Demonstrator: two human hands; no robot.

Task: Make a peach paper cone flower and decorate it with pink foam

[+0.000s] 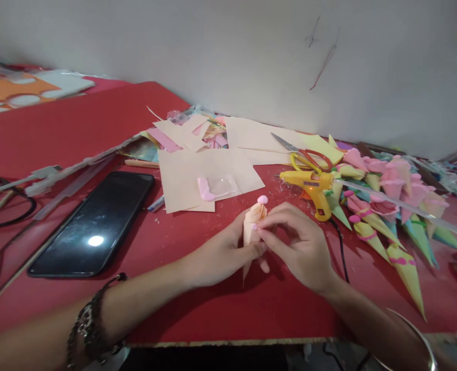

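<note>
My left hand (232, 247) is wrapped round a small cream paper cone (248, 229), whose point hangs down below the fingers. A rolled, peach-coloured paper flower shows at the cone's mouth, and a pink ball (262, 199) sits on top. With thumb and forefinger, my right hand (296, 239) pinches a tiny pink bit (255, 226) against the cone's side. Just beyond the hands lies a clear plastic wrapper (224, 186) with a lump of pink clay (205, 189) at its end, on a cream paper sheet (182, 175).
A yellow glue gun (309, 185) with its cord lies right of my hands, scissors (302, 152) behind it. Several finished paper cones (406, 268) are heaped farther right. A black phone (97, 226) lies on the left. Paper scraps (216, 134) pile up near the wall.
</note>
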